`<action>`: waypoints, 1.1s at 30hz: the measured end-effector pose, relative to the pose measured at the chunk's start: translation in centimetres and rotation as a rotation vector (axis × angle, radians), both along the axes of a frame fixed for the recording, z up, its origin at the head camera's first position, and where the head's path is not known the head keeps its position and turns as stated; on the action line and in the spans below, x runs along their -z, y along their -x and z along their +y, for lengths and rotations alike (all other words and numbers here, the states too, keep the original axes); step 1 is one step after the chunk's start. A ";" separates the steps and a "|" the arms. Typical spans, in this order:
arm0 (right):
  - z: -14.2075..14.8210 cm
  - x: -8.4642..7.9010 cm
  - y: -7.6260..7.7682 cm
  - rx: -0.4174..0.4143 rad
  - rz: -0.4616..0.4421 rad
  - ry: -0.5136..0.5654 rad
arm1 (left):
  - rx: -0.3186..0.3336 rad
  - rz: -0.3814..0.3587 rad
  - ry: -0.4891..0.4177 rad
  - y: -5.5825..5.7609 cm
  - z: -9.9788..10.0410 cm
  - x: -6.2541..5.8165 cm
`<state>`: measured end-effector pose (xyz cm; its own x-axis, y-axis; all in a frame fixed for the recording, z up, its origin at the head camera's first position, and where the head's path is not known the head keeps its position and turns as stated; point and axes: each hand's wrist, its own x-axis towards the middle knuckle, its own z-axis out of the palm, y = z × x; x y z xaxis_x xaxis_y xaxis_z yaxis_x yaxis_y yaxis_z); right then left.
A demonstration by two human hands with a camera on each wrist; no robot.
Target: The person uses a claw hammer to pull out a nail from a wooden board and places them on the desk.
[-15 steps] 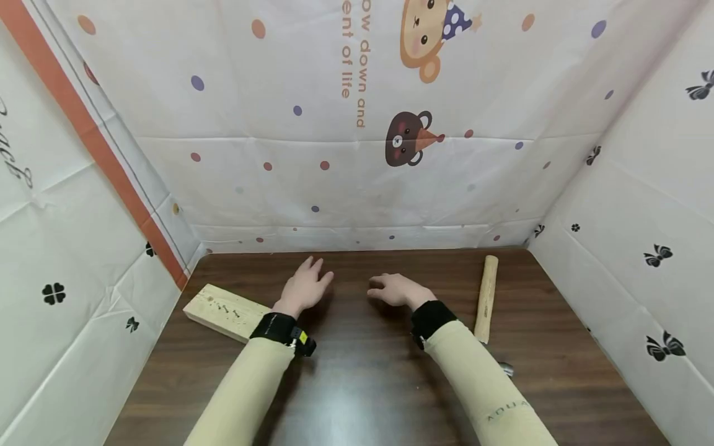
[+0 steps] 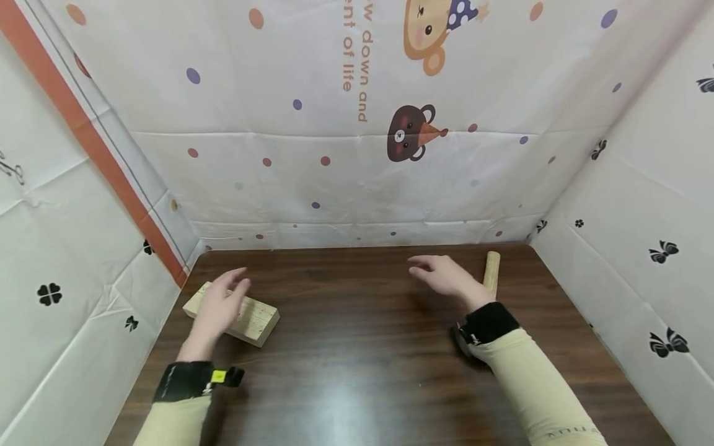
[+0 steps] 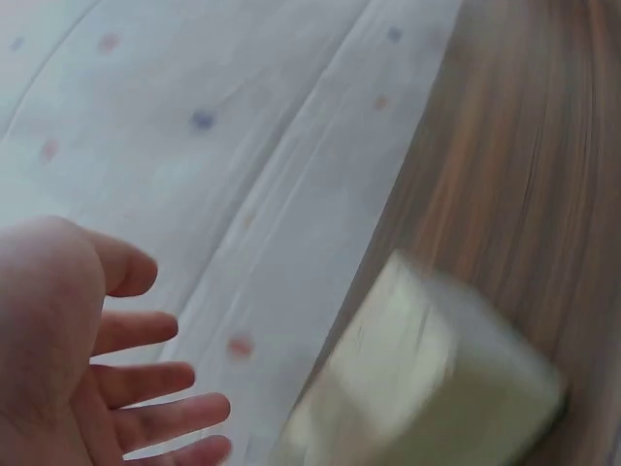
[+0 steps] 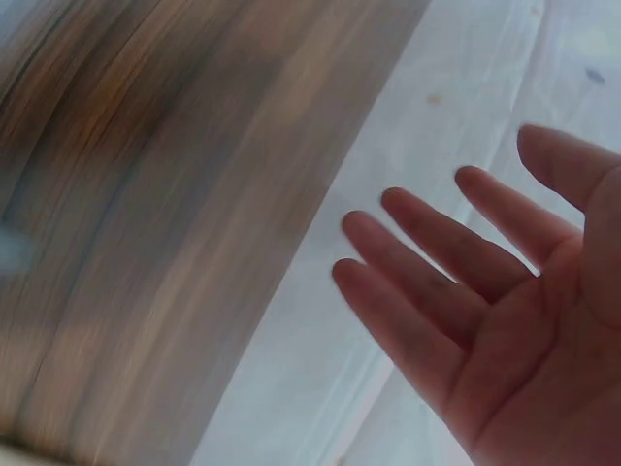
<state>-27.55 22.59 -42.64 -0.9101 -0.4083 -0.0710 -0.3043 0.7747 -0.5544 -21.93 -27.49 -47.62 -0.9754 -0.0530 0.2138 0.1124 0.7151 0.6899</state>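
Note:
My left hand (image 2: 219,306) hovers over a pale wooden block (image 2: 258,319) at the left of the table, its fingers relaxed and spread. It hides the middle of the block's top. The left wrist view shows the block (image 3: 417,379) blurred, apart from the loosely bent fingers. On the other side, my right hand (image 2: 446,277) is held above the table with nothing in it. Just beyond it lies a hammer, of which only the wooden handle (image 2: 491,271) shows; my wrist and sleeve cover the rest. Relaxed, slightly parted fingers (image 4: 417,320) appear in the right wrist view.
The dark wood-grain table (image 2: 340,322) reaches back to a white printed sheet (image 2: 334,186). Further sheets stand along the left side (image 2: 83,260) and the right side (image 2: 630,235).
My hands have moved apart. The left has gone left and toward me, over the wooden block; the right has gone right, toward the hammer handle. The view has shifted slightly.

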 end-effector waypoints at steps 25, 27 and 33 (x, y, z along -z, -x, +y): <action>9.1 0.3 -1.9 0.340 0.058 0.001 | -0.490 -0.393 -0.132 -3.4 -7.2 3.0; 9.3 0.6 -2.0 0.341 0.053 0.000 | -0.474 -0.408 -0.145 -3.2 -7.2 3.4; 9.5 1.4 -2.2 0.333 0.045 -0.008 | -0.409 -0.400 -0.181 -2.8 -6.9 4.4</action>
